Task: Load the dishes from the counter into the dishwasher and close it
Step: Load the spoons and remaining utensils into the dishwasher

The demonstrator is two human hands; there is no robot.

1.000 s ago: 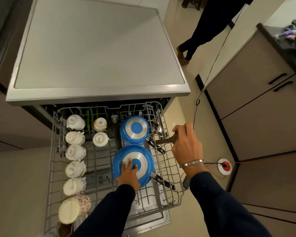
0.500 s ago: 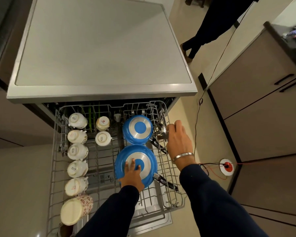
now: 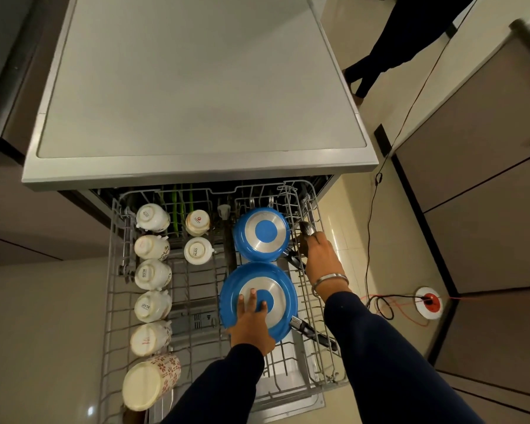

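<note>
2 blue pans (image 3: 259, 302) inverted in rack (image 3: 114, 270)

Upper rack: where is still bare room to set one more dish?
Free: the middle strip of the rack, between the left column of cups and the near blue pan, below the centre cup; and the near right corner. Crowded: the left column and the right side, with both pans, the spoon and both hands.

Wire rack (image 3: 114, 301) metal; pans (image 3: 259, 304) glossy blue w/ brushed-metal base.
</note>
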